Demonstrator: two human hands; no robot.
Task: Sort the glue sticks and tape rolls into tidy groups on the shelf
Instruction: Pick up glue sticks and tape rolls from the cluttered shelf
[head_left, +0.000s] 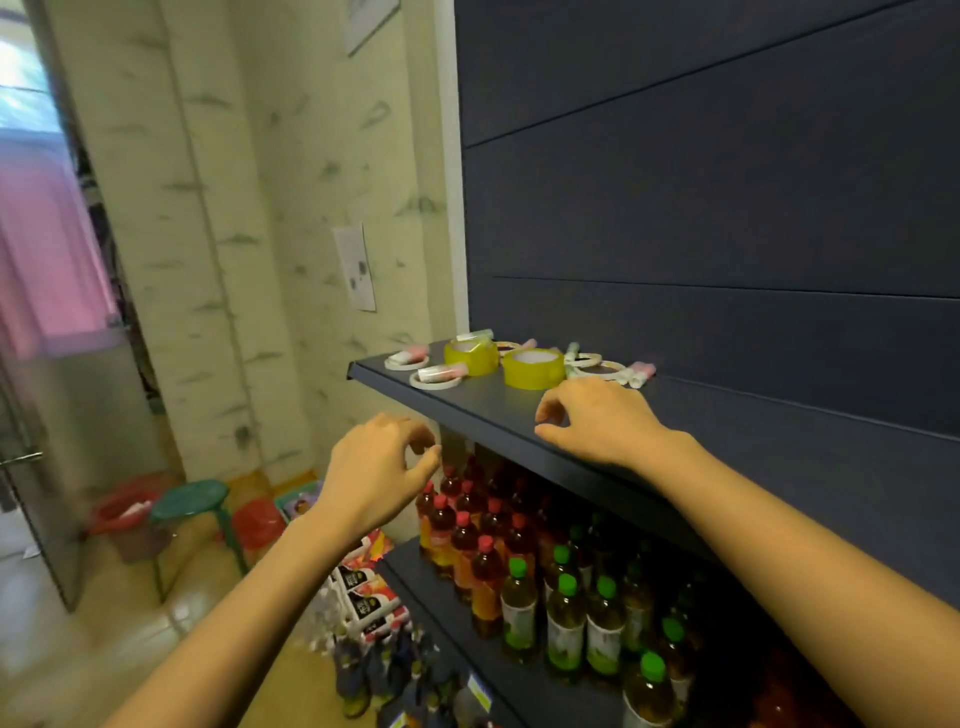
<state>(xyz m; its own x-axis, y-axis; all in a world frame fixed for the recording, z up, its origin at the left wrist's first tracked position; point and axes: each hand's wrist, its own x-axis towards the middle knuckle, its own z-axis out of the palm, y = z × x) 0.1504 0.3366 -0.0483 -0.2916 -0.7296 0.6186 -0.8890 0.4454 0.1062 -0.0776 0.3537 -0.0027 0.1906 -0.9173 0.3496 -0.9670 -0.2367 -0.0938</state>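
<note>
Two thick yellow tape rolls (470, 356) (533, 368) stand on the dark shelf (498, 410) near its left end. Thin white tape rolls (435, 380) (597, 369) and small glue sticks with pink caps (442, 371) (640, 372) lie mixed around them. My right hand (597, 420) hovers over the shelf just in front of the right yellow roll, fingers loosely curled, holding nothing. My left hand (384, 467) is in the air below and in front of the shelf edge, fingers loosely curled, empty.
The lower shelf (415, 582) carries several bottles with red caps (467, 525) and green caps (566, 613). A green stool (190, 500) and red bins (124, 512) stand on the floor at left. A dark back panel (727, 208) rises behind the shelf.
</note>
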